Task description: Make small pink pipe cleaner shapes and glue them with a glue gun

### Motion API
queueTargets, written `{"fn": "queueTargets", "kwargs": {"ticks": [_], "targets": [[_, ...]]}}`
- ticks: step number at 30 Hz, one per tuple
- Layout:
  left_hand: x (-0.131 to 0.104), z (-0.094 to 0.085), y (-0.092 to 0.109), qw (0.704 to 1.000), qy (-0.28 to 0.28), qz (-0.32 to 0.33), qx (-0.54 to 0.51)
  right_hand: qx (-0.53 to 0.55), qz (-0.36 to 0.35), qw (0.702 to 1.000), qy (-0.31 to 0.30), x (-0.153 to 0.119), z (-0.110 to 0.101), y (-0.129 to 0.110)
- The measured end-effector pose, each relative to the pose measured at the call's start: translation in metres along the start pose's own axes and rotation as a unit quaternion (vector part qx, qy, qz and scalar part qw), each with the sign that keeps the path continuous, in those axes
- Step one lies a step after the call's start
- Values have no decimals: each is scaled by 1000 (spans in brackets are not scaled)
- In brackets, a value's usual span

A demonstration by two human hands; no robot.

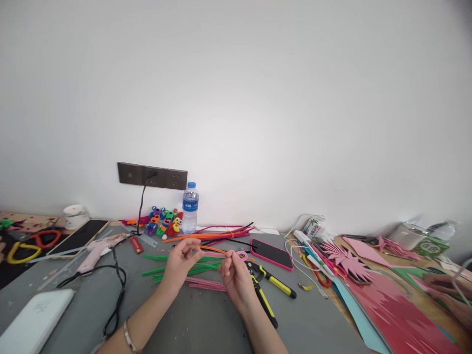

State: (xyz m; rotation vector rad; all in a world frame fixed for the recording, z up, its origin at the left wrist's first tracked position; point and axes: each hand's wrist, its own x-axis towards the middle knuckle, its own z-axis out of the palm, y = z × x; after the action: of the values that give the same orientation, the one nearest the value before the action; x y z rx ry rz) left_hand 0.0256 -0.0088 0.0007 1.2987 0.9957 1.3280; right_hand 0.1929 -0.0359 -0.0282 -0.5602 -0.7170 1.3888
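Pink, fuzzy craft stem (215, 254), looped at one end, lower centre: the right hand (238, 280) pinches it; the left hand (180, 263), narrowly curled, seemingly touches it.

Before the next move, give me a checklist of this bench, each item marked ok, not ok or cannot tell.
1. Pink fuzzy stem with a looped end in the right hand: ok, pinched at the fingertips.
2. Left hand gripping that stem: cannot tell; fingertips are near its end, contact unclear.
3. Yellow-and-black-handled pliers out of both hands: ok, lying beside the right hand.
4. Pale pink glue gun cool: cannot tell.
5. Thin green fuzzy stems gathered tightly: not ok, spread apart.
6. Clear plastic bottle with blue cap upright and capped: ok.
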Motion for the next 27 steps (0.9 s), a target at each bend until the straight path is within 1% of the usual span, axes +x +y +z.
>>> {"fn": "queueTargets", "kwargs": {"ticks": [4, 8, 10, 13, 15, 18, 21, 22, 24, 26, 27], "targets": [[2, -3, -6, 1000, 13, 8, -2, -9, -18, 1000, 22, 3, -2, -3], [2, -3, -6, 1000, 7, 11, 10, -3, -13, 1000, 20, 5, -4, -6], [2, -4, -5, 999, -9, 9, 36, 1, -9, 1000, 19, 6, -5, -7], [3, -8, -3, 995, -71, 8, 75, -18, -9, 1000, 18, 6, -6, -9], [6, -12, -1, 990, -118, 16, 79, -43, -6, 999, 12, 5, -6, -8], [8, -15, 1, 986, -165, 12, 37, -75, 14, 997, -26, 2, -6, -5], [5, -14, 6, 975, -219, -41, -27, -110, 47, 989, -83, -2, -5, 0], [3, -13, 7, 967, -245, -65, -29, -128, 58, 986, -95, -3, -4, 2], [-3, -11, 9, 945, -307, -109, 10, -176, 70, 976, -107, -5, -4, 5], [-9, -8, 9, 912, -376, -152, 70, -231, 67, 963, -119, -6, -2, 6], [-11, -6, 8, 898, -394, -169, 101, -254, 62, 957, -127, -7, -2, 5]]}}
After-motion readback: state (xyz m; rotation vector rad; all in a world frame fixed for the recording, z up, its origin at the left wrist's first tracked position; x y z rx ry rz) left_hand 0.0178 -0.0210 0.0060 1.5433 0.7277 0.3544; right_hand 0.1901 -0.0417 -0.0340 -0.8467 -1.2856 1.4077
